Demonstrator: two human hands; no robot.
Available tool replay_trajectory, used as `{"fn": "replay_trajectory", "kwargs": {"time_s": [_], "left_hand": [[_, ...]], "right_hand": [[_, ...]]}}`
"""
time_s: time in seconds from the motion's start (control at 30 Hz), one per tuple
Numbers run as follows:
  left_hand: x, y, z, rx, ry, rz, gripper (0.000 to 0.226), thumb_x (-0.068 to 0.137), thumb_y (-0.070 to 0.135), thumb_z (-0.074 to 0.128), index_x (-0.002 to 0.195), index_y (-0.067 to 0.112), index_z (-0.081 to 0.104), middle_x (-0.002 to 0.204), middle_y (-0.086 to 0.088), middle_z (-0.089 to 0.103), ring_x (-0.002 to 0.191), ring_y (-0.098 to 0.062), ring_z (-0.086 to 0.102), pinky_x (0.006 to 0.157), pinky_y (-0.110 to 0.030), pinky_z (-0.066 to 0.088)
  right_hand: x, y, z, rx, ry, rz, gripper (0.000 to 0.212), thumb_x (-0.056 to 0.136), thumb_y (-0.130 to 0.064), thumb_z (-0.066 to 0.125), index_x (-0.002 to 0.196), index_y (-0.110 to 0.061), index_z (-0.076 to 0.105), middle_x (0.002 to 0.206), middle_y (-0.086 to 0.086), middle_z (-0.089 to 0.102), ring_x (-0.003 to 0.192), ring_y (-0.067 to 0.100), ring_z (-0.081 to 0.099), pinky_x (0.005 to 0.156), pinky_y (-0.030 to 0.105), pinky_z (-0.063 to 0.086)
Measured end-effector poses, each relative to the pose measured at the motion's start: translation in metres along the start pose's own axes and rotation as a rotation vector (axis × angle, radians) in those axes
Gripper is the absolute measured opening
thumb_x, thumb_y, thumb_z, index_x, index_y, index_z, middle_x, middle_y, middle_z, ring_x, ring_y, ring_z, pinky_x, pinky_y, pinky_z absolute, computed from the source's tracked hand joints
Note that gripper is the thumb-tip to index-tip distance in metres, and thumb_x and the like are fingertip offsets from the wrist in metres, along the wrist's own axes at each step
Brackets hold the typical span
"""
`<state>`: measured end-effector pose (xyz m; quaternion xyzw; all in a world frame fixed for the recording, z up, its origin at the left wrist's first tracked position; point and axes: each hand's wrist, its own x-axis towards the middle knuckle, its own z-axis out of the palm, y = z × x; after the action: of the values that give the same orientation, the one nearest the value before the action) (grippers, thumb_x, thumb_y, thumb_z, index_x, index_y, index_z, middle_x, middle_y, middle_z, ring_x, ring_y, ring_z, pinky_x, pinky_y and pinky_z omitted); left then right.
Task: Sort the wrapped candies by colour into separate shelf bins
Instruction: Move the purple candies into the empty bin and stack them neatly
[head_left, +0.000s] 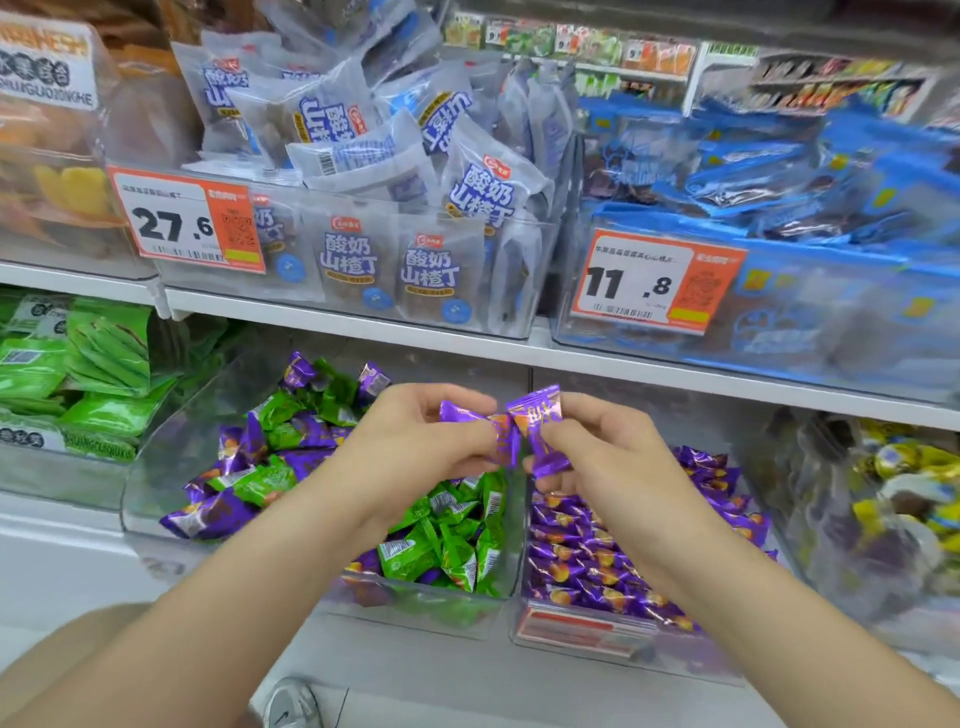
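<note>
The left grip (426, 447) pinches a purple candy (496, 436) between thumb and fingertips; the right grip (602, 457) pinches a second candy (540, 421) of the same colour in the same way; the two wrappers meet, or nearly meet, above the wall between two clear bins; it seems that each grip has one piece only, but the folded foil makes this hard to tell; below the left grip is the mixed bin (156, 483), where green candies (431, 551) and purple ones lie together; below the right grip is the purple bin (571, 644), filled with purple pieces only; so the held candies are in the air, near the purple bin but not yet in it; such a candy is, I judge, very light and small, with a firm centre and a thin, shiny wrapper that is probably slippery; the pointed ends look flimsy and could slide out of the fingers; better to take hold across the thick middle, with a gentle pinch; no force is needed, and a short drop into the bin should not harm it
</note>
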<state>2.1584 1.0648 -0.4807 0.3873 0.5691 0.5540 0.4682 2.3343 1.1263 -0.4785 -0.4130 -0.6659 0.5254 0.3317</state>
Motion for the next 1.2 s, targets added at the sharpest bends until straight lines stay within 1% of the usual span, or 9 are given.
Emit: {"fn": "replay_trajectory", "kwargs": {"time_s": [0.13, 0.3, 0.4, 0.53, 0.63, 0.73, 0.83, 0.97, 1.2], "left_hand": [[0.002, -0.007, 0.028, -0.15, 0.0, -0.005, 0.016, 0.089, 0.004, 0.078, 0.105, 0.0, 0.075, 0.098, -0.022, 0.078, 0.095, -0.027, 0.077, 0.087, -0.033, 0.063], [0.001, -0.007, 0.047, 0.092, 0.09, 0.096, 0.018, 0.083, 0.008, 0.085, 0.097, 0.019, 0.081, 0.087, -0.01, 0.08, 0.082, -0.02, 0.076, 0.08, -0.036, 0.063], [0.002, -0.009, 0.055, 0.34, 0.16, 0.232, 0.017, 0.08, 0.017, 0.088, 0.089, 0.03, 0.082, 0.077, 0.001, 0.078, 0.071, -0.022, 0.072, 0.07, -0.031, 0.056], [0.002, -0.015, 0.072, 0.539, 0.081, 0.368, 0.015, 0.08, 0.029, 0.089, 0.09, 0.037, 0.081, 0.071, 0.011, 0.075, 0.061, -0.007, 0.067, 0.065, -0.025, 0.052], [0.001, -0.021, 0.089, 0.737, 0.037, 0.449, 0.018, 0.079, 0.039, 0.088, 0.095, 0.039, 0.081, 0.071, 0.022, 0.071, 0.063, 0.005, 0.06, 0.061, -0.006, 0.038], [0.0, -0.026, 0.109, 0.82, -0.052, 0.455, 0.017, 0.081, 0.04, 0.085, 0.097, 0.038, 0.079, 0.068, 0.033, 0.064, 0.061, 0.003, 0.057, 0.061, -0.006, 0.037], [0.002, -0.033, 0.128, 0.835, -0.144, 0.448, 0.014, 0.086, 0.036, 0.082, 0.099, 0.038, 0.078, 0.07, 0.047, 0.056, 0.057, 0.004, 0.058, 0.063, -0.006, 0.036], [0.007, -0.045, 0.147, 0.823, -0.204, 0.429, 0.019, 0.086, 0.022, 0.077, 0.1, 0.035, 0.077, 0.071, 0.028, 0.066, 0.062, 0.008, 0.058, 0.063, -0.005, 0.038], [0.015, -0.063, 0.16, 0.89, -0.328, 0.394, 0.019, 0.089, 0.021, 0.074, 0.103, 0.033, 0.074, 0.096, 0.02, 0.072, 0.079, 0.015, 0.059, 0.074, -0.009, 0.039]], "right_hand": [[-0.003, 0.001, -0.02, 0.074, 0.0, 0.007, 0.028, 0.109, -0.023, 0.052, 0.108, -0.019, 0.079, 0.1, 0.005, 0.08, 0.097, 0.023, 0.075, 0.093, 0.044, 0.061], [-0.012, 0.002, -0.055, 0.03, 0.036, 0.04, 0.016, 0.1, -0.026, 0.07, 0.106, -0.018, 0.082, 0.097, 0.007, 0.081, 0.101, 0.03, 0.075, 0.102, 0.049, 0.057], [-0.015, 0.001, -0.083, -0.161, 0.014, 0.011, 0.019, 0.1, -0.033, 0.068, 0.097, -0.022, 0.083, 0.088, 0.015, 0.076, 0.075, 0.022, 0.064, 0.082, 0.052, 0.055], [-0.018, 0.005, -0.128, -0.511, -0.005, -0.044, 0.026, 0.102, -0.035, 0.065, 0.09, -0.017, 0.079, 0.079, 0.021, 0.071, 0.056, 0.014, 0.061, 0.061, 0.03, 0.046], [-0.016, 0.017, -0.162, -0.663, 0.008, -0.05, 0.018, 0.096, -0.034, 0.072, 0.091, -0.018, 0.079, 0.071, 0.009, 0.072, 0.056, 0.011, 0.061, 0.064, 0.033, 0.052], [-0.015, 0.031, -0.187, -1.089, -0.086, -0.009, 0.02, 0.085, -0.037, 0.084, 0.097, -0.023, 0.077, 0.072, -0.01, 0.075, 0.068, -0.001, 0.068, 0.075, 0.026, 0.055], [-0.013, 0.043, -0.195, -1.299, -0.207, 0.016, 0.024, 0.08, -0.039, 0.086, 0.098, -0.027, 0.075, 0.083, -0.01, 0.074, 0.087, 0.011, 0.068, 0.082, 0.03, 0.055], [-0.004, 0.065, -0.195, -1.393, -0.242, 0.066, 0.028, 0.072, -0.041, 0.088, 0.086, -0.039, 0.064, 0.085, -0.008, 0.059, 0.096, 0.026, 0.064, 0.085, 0.041, 0.057], [-0.002, 0.09, -0.196, -1.492, -0.429, 0.147, 0.024, 0.065, -0.012, 0.084, 0.082, -0.019, 0.069, 0.076, -0.003, 0.063, 0.079, 0.03, 0.071, 0.071, 0.042, 0.063]]}}
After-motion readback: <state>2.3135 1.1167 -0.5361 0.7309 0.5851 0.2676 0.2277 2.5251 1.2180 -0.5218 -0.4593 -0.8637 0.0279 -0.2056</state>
